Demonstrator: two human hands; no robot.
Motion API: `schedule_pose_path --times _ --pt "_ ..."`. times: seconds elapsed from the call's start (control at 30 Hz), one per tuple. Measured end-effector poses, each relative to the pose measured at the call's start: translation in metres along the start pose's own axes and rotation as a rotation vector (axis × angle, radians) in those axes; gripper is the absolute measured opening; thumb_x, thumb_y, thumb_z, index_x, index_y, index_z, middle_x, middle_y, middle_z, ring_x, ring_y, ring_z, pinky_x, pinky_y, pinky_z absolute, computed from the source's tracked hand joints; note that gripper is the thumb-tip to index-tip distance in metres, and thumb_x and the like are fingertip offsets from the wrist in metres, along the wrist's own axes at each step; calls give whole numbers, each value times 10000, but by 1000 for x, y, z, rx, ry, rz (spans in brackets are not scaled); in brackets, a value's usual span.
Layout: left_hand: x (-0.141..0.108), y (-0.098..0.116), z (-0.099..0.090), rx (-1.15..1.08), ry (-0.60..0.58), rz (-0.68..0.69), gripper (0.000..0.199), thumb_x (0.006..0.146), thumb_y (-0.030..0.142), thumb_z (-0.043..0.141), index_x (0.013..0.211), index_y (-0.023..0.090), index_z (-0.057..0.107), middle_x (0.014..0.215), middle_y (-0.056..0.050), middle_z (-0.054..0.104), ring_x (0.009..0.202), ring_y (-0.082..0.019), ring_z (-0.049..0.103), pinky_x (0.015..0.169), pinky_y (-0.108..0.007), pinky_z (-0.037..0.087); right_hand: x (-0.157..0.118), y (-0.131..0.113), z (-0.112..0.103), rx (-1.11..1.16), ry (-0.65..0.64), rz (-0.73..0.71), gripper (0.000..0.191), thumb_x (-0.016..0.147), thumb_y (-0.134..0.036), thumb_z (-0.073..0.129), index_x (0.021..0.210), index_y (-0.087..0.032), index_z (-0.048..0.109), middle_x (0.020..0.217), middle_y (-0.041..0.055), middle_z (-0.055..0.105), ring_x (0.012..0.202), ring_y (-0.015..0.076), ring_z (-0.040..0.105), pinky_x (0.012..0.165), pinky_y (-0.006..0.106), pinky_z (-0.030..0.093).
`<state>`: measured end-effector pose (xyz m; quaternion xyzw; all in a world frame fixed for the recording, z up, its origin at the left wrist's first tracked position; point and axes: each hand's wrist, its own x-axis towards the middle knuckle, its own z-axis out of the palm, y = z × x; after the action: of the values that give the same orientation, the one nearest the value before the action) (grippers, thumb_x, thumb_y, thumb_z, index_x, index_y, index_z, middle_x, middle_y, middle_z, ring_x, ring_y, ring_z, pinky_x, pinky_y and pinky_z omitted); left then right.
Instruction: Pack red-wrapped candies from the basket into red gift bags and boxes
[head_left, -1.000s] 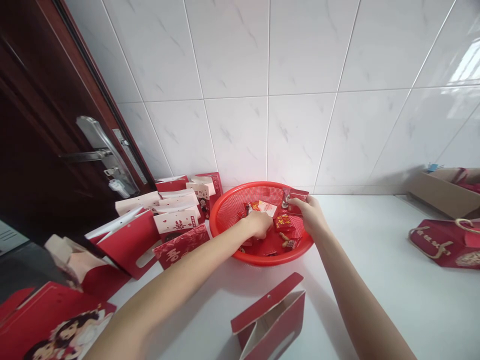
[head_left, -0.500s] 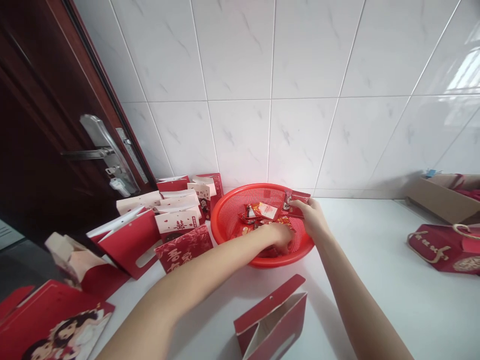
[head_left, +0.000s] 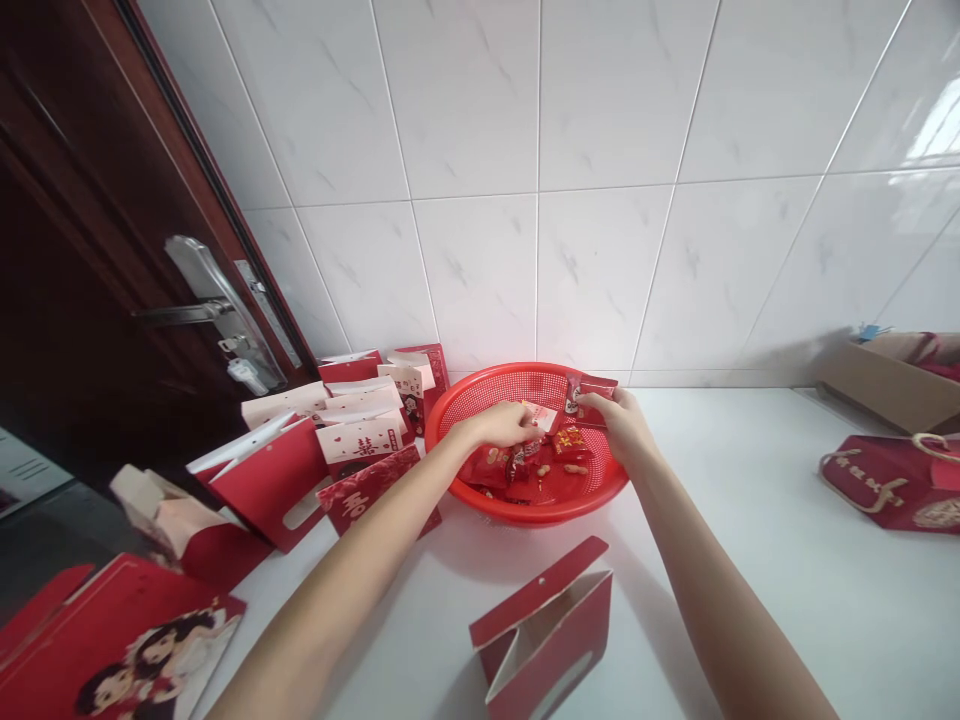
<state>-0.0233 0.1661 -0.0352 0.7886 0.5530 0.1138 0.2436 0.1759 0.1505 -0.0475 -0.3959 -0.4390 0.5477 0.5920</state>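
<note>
Snack basket, both of your hands in the action

So you've got the red plastic mesh basket (head_left: 540, 517) sitting by the back edge of the white counter (head_left: 750, 570), up near the tiled wall (head_left: 480, 120). Your left hand (head_left: 508, 424) is down inside it, fingers curled in right beside a pale pink packet (head_left: 543, 416). Can't tell if you've actually got hold of that one, your fingers hide the contact.

Your right hand (head_left: 619, 422) is at the basket's right rim, thumb and fingers closed on red wrapped packets (head_left: 598, 387), held up over the inside of the rim. Below your hands, the basket has a red-and-gold packet (head_left: 571, 443), more red packets (head_left: 487, 466) over to the left, and a few loose peanuts (head_left: 576, 469) toward the front.

Nearer the counter's front edge, between your forearms, an open red gift box (head_left: 555, 645) stands with its flap up. More red and pink gift boxes (head_left: 266, 480) crowd the left edge, with a big cartoon-couple box (head_left: 105, 640) at the front left corner. Over by the right edge, a rope-handled red box (head_left: 885, 490) sits in front of a brown cardboard box (head_left: 885, 385) at the back.
</note>
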Motion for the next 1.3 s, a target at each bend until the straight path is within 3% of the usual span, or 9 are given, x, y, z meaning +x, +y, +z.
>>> schedule_pose_path --times 0.2,0.37,0.63,0.9,1.1,1.3 --pt "-17 -19 -2 -182 217 -24 579 734 699 679 569 230 381 520 39 509 524 -139 478 516 -265 300 -2 -2 1 -13 -36 -1 190 594 -235 770 764 -184 701 729 38 759 699 211 712 654 314 569" --pt "-16 -22 2 -300 295 -1 601 720 728 677 547 212 422 506 46 484 528 -120 454 532 -252 321 -1 0 0 -34 -37 -2 213 592 -237 778 781 -183 696 753 36 762 710 200 712 669 305 572" --pt "-19 -19 2 -470 197 29 637 612 736 776 614 219 403 510 70 497 497 -129 540 485 -233 348 -2 3 0 -94 -100 4 233 636 -271 770 847 -182 727 846 44 772 775 206 714 692 312 582" --pt "-33 -15 -4 -633 200 105 548 741 709 692 726 197 497 674 40 591 591 -101 559 546 -230 389 -4 2 -3 -168 -226 51 203 631 -266 831 756 -185 693 790 25 756 745 202 709 676 311 578" --pt "-39 -12 -5 -704 154 145 542 750 711 690 781 197 520 730 26 615 663 -129 618 574 -240 413 -6 -3 -2 -162 -333 121 236 635 -301 848 727 -185 664 734 26 740 689 194 699 626 310 583" --pt "-38 -12 -3 -706 122 156 520 764 684 703 832 186 571 718 6 641 650 -131 607 564 -238 391 -5 -4 -3 -156 -408 142 234 672 -306 842 818 -172 717 804 44 764 725 197 707 645 307 601"
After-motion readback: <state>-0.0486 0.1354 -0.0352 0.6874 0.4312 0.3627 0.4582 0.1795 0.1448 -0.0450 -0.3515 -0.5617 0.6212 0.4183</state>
